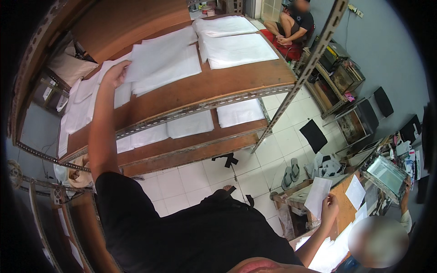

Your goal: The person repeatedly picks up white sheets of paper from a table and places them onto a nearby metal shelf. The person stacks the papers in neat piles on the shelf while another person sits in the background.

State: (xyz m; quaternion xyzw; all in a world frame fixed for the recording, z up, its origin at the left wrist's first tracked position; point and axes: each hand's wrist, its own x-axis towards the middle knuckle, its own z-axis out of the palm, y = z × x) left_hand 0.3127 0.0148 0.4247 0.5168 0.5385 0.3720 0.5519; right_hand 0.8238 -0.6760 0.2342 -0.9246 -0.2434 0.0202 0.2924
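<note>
Up top, left hand (pixel 114 75) grips thin white sheet (pixel 157 54) on wooden shelf (pixel 218 86); right hand (pixel 328 208) pinches flat paper (pixel 317 191).

Two white stacks (pixel 236 49) are counted at the upper shelf's far end, three sheets (pixel 191 125) on the lower shelf, two sandals (pixel 290 173) on the floor.

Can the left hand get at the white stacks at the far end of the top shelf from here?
Probably not without stepping over: left hand is on the near white sheets, arm already stretched; the far stacks lie well beyond, though nothing blocks them.
</note>
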